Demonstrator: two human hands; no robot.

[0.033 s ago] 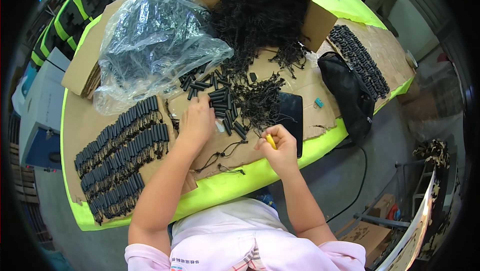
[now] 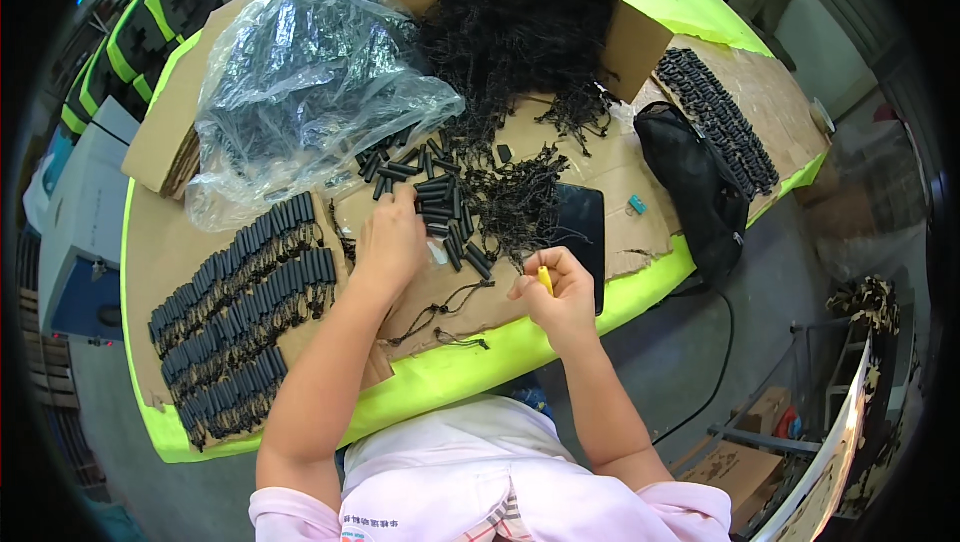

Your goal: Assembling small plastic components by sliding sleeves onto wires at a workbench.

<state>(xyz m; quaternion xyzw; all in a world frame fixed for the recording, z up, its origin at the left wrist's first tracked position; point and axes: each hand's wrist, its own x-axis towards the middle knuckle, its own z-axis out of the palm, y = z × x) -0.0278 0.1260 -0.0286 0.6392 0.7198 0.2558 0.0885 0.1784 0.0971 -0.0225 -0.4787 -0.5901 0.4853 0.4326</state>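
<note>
My left hand [image 2: 391,240] reaches into a loose pile of short black tubes [image 2: 437,204], its fingers bunched and its fingertips touching the tubes. Whether a tube sits between them is hidden. To the right, my right hand [image 2: 562,299] is closed round a small yellow-handled tool [image 2: 545,280]; the tool's working end cannot be made out. Its thumb and finger are beside the near end of a tangled heap of black cord loops [image 2: 515,197]. Two loose black cords [image 2: 440,313] lie on the cardboard between my forearms.
Rows of tubes with cords [image 2: 245,292] lie at the left. Behind stand a clear plastic bag [image 2: 310,72] and an open carton [image 2: 640,42] full of black cords. A dark phone-like slab [image 2: 585,232], a teal clip [image 2: 637,204] and a black pouch [image 2: 690,182] lie right.
</note>
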